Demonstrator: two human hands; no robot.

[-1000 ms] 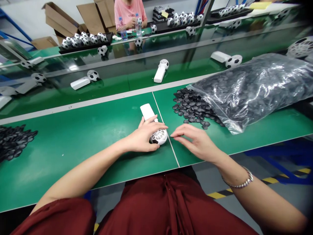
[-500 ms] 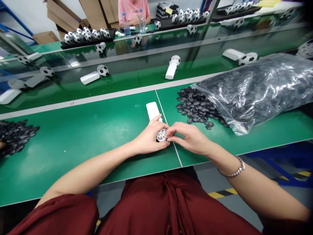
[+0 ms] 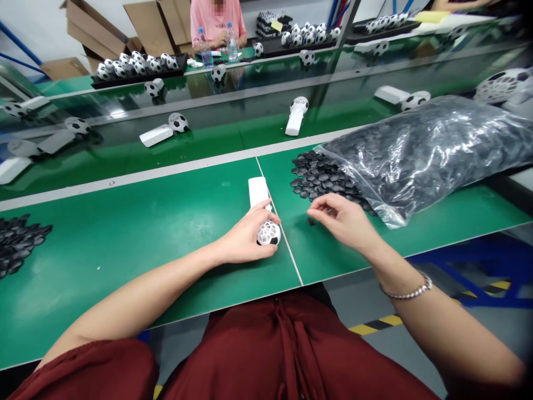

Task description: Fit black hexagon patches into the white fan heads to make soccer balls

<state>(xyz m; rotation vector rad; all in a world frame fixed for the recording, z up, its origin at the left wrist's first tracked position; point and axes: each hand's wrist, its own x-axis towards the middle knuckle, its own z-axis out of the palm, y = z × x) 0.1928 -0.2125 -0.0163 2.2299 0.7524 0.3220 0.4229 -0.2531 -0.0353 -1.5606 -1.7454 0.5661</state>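
Note:
My left hand (image 3: 245, 236) is curled round the ball-shaped head of a white handheld fan (image 3: 259, 190), which lies on the green bench with its handle pointing away from me. The openwork head (image 3: 268, 232) shows between thumb and fingers, with black patches on its near side. My right hand (image 3: 343, 219) is beside the near edge of a pile of small black pieces (image 3: 318, 175), thumb and fingertips pinched together. Just under those fingertips a small black piece (image 3: 310, 221) shows; whether the fingers touch it, or hold another, I cannot tell.
A clear plastic bag (image 3: 433, 150) full of black pieces lies right of the pile. Another black pile (image 3: 20, 239) is at far left. Beyond the bench edge, several football fans (image 3: 295, 119) lie on a green conveyor. A person in pink (image 3: 219, 25) sits across, near trays of balls (image 3: 137, 65).
My right hand has drawn away from the fan's head, rightward to the black pile. My left hand stays on the fan. The view has shifted slightly.

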